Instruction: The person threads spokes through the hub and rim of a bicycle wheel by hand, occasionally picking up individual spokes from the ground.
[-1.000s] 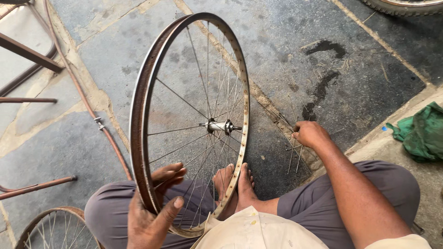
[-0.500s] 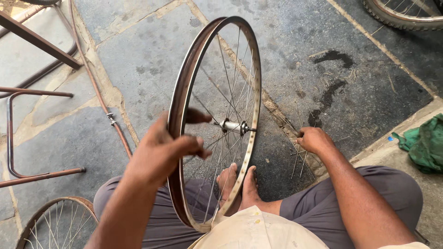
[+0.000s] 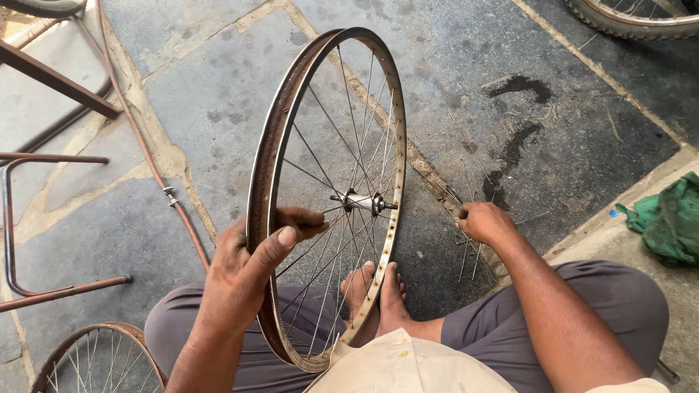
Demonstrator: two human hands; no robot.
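Gripping one wheel rim (image 3: 263, 182), loose spokes (image 3: 477, 255).

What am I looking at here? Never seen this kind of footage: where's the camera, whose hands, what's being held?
There is one view, from a camera worn on a person's head, looking down at their own lap and hands. The person sits on a stone floor with legs folded.

The left hand grips the rusty rim of a bicycle wheel, which stands upright between the knees, its lower edge by the bare feet. The hub sits at the middle with spokes running out to the rim.

The right hand is closed around a bundle of loose spokes on the floor.

Nearby: a green cloth, another wheel at lower left, a tyred wheel at top right, and a rusty metal frame.
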